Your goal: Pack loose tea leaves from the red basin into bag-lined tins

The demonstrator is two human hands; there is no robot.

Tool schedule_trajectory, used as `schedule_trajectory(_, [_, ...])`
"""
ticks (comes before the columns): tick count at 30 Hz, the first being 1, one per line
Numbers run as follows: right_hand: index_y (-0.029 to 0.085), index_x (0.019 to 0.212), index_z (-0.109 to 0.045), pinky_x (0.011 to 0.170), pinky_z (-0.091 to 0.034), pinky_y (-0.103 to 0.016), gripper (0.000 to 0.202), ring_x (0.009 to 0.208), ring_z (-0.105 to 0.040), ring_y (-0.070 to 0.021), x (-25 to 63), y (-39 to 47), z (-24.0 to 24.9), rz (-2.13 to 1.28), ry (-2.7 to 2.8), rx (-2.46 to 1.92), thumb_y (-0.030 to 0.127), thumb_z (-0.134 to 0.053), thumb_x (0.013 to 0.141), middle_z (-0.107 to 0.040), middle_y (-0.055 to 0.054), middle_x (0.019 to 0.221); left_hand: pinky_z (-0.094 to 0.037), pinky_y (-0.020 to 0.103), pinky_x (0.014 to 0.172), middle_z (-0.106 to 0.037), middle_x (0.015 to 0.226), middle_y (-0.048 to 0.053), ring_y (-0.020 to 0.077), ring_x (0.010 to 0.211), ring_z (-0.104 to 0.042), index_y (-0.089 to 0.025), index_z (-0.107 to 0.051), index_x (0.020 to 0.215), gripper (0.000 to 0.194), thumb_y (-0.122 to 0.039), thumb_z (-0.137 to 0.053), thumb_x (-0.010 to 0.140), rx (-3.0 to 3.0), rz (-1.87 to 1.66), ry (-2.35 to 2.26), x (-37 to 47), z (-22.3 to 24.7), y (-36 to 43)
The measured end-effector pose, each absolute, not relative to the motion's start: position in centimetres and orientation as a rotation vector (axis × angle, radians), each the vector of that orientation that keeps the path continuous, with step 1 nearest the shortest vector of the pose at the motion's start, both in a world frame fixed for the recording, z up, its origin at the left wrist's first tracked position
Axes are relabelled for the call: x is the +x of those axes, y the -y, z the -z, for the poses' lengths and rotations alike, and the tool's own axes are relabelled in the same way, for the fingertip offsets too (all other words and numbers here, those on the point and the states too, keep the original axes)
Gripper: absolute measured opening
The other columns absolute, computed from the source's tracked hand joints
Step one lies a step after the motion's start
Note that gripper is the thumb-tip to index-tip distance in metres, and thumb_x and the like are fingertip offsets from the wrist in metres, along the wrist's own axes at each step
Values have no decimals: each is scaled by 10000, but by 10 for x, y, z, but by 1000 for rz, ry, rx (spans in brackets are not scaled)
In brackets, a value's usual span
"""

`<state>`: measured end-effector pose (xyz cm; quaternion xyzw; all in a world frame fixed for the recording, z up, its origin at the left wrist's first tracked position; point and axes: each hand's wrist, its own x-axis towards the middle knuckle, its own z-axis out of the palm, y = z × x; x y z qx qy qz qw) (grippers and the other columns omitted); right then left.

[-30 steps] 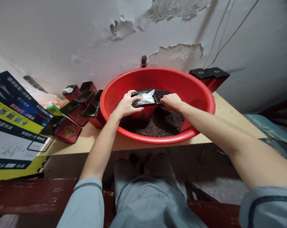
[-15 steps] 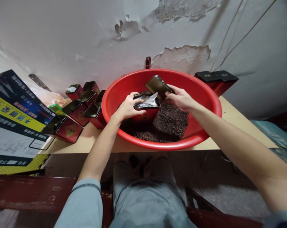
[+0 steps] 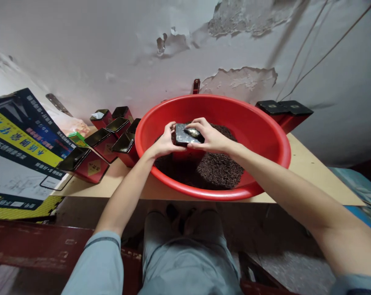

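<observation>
A red tin (image 3: 188, 155) with a black lid (image 3: 182, 134) on its top stands in a big red basin (image 3: 259, 123). Loose dark tea leaves (image 3: 220, 170) lie around it on the basin's floor. My left hand (image 3: 167, 141) is wrapped round the tin's upper left side. My right hand (image 3: 208, 135) grips the lid from the right, fingers over its top and thumb at its near edge. A light emblem shows between the fingers. The lid hides the tin's mouth, and I cannot tell whether it is fully seated.
Several open red tins (image 3: 102, 143) stand left of the basin, one with a white bag at its mouth. Two lidded tins (image 3: 283, 110) are at the back right. A printed carton (image 3: 26, 151) leans at the left. The wooden table (image 3: 314, 176) meets a peeling wall.
My right hand has brought the lid left and down onto the tin, turning its dark inner side away. The white bag in the tin's mouth is now covered. The view has shifted slightly.
</observation>
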<state>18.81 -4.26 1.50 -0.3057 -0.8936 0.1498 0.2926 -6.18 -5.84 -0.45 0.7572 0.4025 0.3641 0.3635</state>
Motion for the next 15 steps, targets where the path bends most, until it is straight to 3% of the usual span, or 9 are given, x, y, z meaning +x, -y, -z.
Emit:
schedule_trajectory(2, [229, 1552, -581, 1208, -420, -610, 806, 1394, -508, -385, 189, 40, -14, -320, 2487, -813, 728, -625, 921, -482, -198, 1476, -384, 592, 1263, -298, 1724, 230, 403, 1611, -352, -260, -33, 1703, 1433, -493, -955, 631, 1865, -914, -985, -66, 5, 58])
schedule_trajectory(4, [253, 1588, -567, 1203, -409, -660, 789, 1415, -484, -416, 192, 38, -15, -229, 2563, -807, 730, -564, 959, -468, -203, 1514, -300, 582, 1311, -212, 1779, 205, 400, 1649, -267, -258, -61, 1722, 1411, -535, -938, 652, 1846, -884, -947, -68, 4, 59])
schedule_trajectory(7, [254, 1624, -528, 1169, -434, -681, 781, 1396, -493, -432, 191, 38, -15, -120, 2623, -784, 713, -514, 993, -467, -223, 1540, -206, 539, 1352, -202, 1810, 130, 344, 1674, -216, -232, -232, 1711, 958, -623, -635, 934, 1787, -900, -957, -64, -2, 60])
schedule_trajectory(9, [240, 1642, -502, 1157, -443, -676, 787, 1382, -502, -436, 189, 42, -15, -55, 2652, -790, 703, -490, 1006, -465, -236, 1556, -169, 497, 1364, -243, 1803, 116, 296, 1679, -213, -197, -299, 1691, 742, -525, -448, 1042, 1769, -927, -1049, -59, -5, 60])
schedule_trajectory(12, [232, 1660, -465, 1181, -377, -720, 808, 1418, -478, -459, 187, 48, -17, 39, 2696, -838, 719, -442, 1016, -447, -240, 1606, -103, 477, 1373, -247, 1800, 131, 289, 1697, -125, -155, -388, 1648, 680, -363, -499, 1011, 1797, -918, -1222, -53, -6, 58])
schedule_trajectory(15, [234, 1710, -342, 1212, -253, -792, 878, 1521, -381, -486, 189, 47, -29, 44, 2773, -884, 760, -389, 1009, -385, -216, 1691, -126, 533, 1366, -321, 1776, 97, 321, 1698, -104, -209, -486, 1590, 635, -302, -541, 965, 1778, -957, -1224, -51, -3, 55])
